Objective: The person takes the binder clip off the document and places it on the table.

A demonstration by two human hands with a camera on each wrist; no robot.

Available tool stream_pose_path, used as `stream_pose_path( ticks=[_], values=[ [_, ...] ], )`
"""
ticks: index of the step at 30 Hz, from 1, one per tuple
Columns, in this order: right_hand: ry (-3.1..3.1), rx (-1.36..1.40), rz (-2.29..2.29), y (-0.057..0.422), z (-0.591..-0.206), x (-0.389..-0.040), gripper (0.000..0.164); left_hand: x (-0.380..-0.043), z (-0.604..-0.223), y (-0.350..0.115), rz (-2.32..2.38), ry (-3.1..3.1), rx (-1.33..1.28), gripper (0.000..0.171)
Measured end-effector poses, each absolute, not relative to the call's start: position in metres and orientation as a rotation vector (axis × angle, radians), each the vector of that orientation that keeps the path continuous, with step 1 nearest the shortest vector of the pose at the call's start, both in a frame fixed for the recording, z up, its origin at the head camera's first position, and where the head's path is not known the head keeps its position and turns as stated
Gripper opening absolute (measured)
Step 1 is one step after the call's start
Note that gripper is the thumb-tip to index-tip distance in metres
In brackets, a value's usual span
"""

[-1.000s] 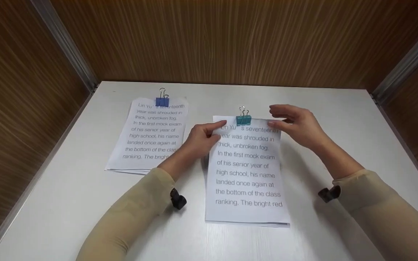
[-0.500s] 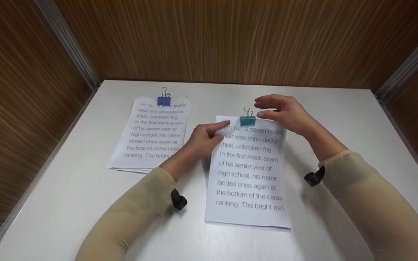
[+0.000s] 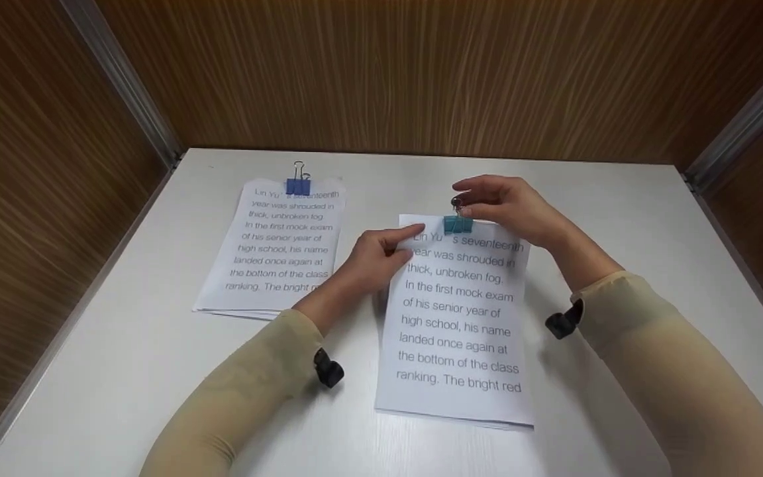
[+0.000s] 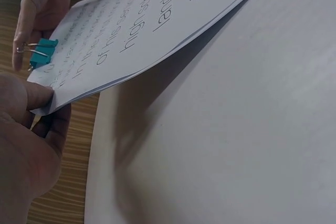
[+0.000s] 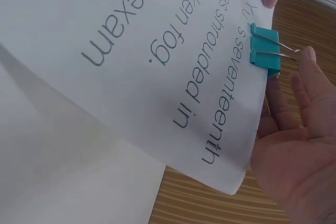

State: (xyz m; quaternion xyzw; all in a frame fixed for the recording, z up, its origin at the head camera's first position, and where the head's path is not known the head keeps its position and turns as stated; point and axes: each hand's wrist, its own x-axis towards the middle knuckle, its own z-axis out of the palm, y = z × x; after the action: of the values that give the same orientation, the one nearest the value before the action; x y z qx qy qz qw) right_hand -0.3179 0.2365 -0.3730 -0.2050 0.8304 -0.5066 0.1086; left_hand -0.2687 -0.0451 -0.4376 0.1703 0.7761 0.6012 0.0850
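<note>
My left hand (image 3: 375, 262) pinches the top left corner of a printed paper stack (image 3: 457, 324), thumb on the front and fingers behind. A teal binder clip (image 3: 458, 225) bites the middle of the stack's top edge, wire handles pointing away from the sheets. At those handles my right hand (image 3: 514, 209) has its thumb on the near side and fingers behind. The right wrist view shows the thumb (image 5: 310, 59) at the handle ends. In the left wrist view the stack's top end (image 4: 68, 51) is lifted off the table, with a shadow beneath.
To the left lies a second printed stack (image 3: 275, 245) with a blue binder clip (image 3: 298, 187) at its top; my left forearm covers its lower right corner. Wood-grain panels (image 3: 381, 79) wall the white table (image 3: 123, 371) at the back and sides.
My right hand has moved left from the stack's top right corner to the teal clip's handles and closed on them. The stack has shifted slightly right; my left hand keeps its pinch.
</note>
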Motion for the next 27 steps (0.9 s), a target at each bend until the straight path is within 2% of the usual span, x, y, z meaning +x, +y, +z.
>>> stream_pose_path(
  ticks=[8, 17, 27],
  values=[
    [2.443, -0.576, -1.529, 0.2329, -0.3737, -0.3161, 0.044, -0.2692, -0.4373, -0.0457, 1.806, 2.312, 0.527, 0.051],
    [2.493, -0.582, -1.567, 0.2304, -0.372, -0.3138, 0.031, -0.2695, -0.4366, -0.0438, 1.804, 2.316, 0.512, 0.051],
    [2.589, -0.453, -1.714, 0.2358, -0.3665, -0.3151, 0.02, -0.2672, -0.4419, -0.0471, 1.77, 2.335, 0.502, 0.052]
  ],
)
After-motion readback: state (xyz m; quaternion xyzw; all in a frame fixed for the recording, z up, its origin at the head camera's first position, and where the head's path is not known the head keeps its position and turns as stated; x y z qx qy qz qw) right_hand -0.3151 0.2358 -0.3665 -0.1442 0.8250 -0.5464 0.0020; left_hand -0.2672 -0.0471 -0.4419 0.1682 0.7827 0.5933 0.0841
